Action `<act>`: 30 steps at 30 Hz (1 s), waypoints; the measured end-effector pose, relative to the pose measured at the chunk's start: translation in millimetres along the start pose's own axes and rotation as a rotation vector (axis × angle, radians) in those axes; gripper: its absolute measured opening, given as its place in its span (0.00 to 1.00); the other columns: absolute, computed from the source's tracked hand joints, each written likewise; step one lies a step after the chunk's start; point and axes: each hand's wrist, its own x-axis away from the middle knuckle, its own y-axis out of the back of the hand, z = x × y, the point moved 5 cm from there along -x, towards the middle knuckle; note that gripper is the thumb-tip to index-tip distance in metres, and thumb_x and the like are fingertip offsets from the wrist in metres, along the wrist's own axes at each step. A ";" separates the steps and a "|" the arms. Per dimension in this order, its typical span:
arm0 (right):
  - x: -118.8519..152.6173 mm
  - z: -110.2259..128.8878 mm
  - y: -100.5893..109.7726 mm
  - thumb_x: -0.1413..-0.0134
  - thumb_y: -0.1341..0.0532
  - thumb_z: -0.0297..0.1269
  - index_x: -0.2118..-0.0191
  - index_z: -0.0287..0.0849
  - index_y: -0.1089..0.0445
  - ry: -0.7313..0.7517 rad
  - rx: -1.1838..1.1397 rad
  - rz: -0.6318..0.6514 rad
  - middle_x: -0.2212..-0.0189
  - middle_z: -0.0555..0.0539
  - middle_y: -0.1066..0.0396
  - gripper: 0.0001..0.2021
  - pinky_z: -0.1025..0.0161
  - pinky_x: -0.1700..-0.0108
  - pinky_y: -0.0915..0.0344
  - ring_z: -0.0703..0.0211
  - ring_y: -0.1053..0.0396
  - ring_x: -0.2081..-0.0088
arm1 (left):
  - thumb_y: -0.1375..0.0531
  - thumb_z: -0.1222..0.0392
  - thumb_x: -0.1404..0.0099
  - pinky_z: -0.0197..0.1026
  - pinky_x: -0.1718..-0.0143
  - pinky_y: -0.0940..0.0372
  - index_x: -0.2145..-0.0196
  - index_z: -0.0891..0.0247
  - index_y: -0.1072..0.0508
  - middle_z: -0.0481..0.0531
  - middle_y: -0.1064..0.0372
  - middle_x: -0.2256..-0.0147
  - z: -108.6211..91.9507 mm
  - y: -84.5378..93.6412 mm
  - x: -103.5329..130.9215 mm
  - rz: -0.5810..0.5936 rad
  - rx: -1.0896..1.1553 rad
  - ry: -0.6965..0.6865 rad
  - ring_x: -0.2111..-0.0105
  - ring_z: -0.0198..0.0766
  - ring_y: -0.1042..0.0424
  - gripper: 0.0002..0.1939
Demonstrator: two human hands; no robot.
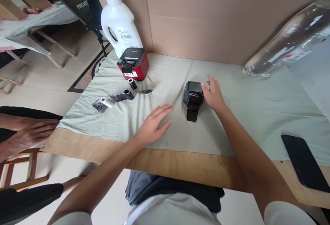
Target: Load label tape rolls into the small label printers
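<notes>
A small dark label printer (194, 91) sits on the cloth near the middle, with a glossy black paper strip (192, 111) hanging from its front. My right hand (212, 92) is at the printer's right side, thumb at its edge and fingers apart, gripping nothing. Whether the thumb presses on the casing I cannot tell. To the left of the printer, my left hand (155, 124) hovers over or rests on the cloth, fingers stretched out and holding nothing. Further left lie several paper rolls: a white-sided roll (107, 102), a dark roll (127, 94) and a smaller dark roll (132, 83), each partly unwound.
A red and black printer (140, 67) stands before a white detergent bottle (120, 18) at the back left. Cardboard (206, 22) walls the rear. Plastic-wrapped material (291, 42) leans at right, above a phone (304, 161). Another person's hands (38, 132) rest at far left.
</notes>
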 end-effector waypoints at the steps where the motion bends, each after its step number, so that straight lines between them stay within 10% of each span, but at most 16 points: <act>1: -6.8 -6.7 -3.3 0.35 0.51 0.69 0.31 0.45 0.39 0.011 -0.060 0.002 0.38 0.33 0.32 0.39 0.36 0.31 0.42 0.38 0.36 0.35 | 0.49 0.53 0.22 0.55 0.27 0.45 0.35 0.59 0.31 0.60 0.32 0.34 -1.2 -0.5 -25.0 -0.083 0.180 -0.002 0.32 0.47 0.35 0.23; 5: -15.7 -27.6 -19.7 0.37 0.51 0.71 0.37 0.45 0.32 -0.064 -0.259 0.004 0.40 0.37 0.27 0.38 0.43 0.32 0.39 0.43 0.31 0.38 | 0.45 0.68 0.34 0.52 0.26 0.48 0.38 0.65 0.32 0.62 0.35 0.33 22.3 -19.2 -141.6 -0.257 0.695 0.108 0.29 0.46 0.39 0.26; 9: -11.7 -27.4 -21.5 0.38 0.49 0.72 0.47 0.45 0.26 -0.025 -0.324 0.019 0.45 0.40 0.23 0.36 0.45 0.35 0.35 0.44 0.28 0.42 | 0.45 0.74 0.51 0.57 0.28 0.44 0.37 0.69 0.33 0.66 0.38 0.32 60.7 -48.7 -212.1 -0.017 0.966 0.386 0.30 0.52 0.38 0.41; 15: -10.8 -25.2 -17.7 0.36 0.49 0.69 0.47 0.47 0.26 -0.007 -0.318 0.059 0.44 0.41 0.23 0.33 0.46 0.35 0.36 0.45 0.28 0.42 | 0.46 0.73 0.60 0.59 0.27 0.48 0.36 0.66 0.31 0.65 0.39 0.30 74.4 -65.0 -213.7 0.202 0.992 0.312 0.28 0.55 0.42 0.48; 30: -2.3 -21.1 -18.3 0.33 0.56 0.71 0.35 0.47 0.30 0.019 -0.217 0.041 0.37 0.39 0.28 0.39 0.41 0.30 0.40 0.42 0.32 0.35 | 0.41 0.74 0.49 0.58 0.26 0.51 0.36 0.69 0.30 0.66 0.35 0.33 79.9 -66.6 -204.9 0.235 0.921 0.290 0.30 0.53 0.38 0.40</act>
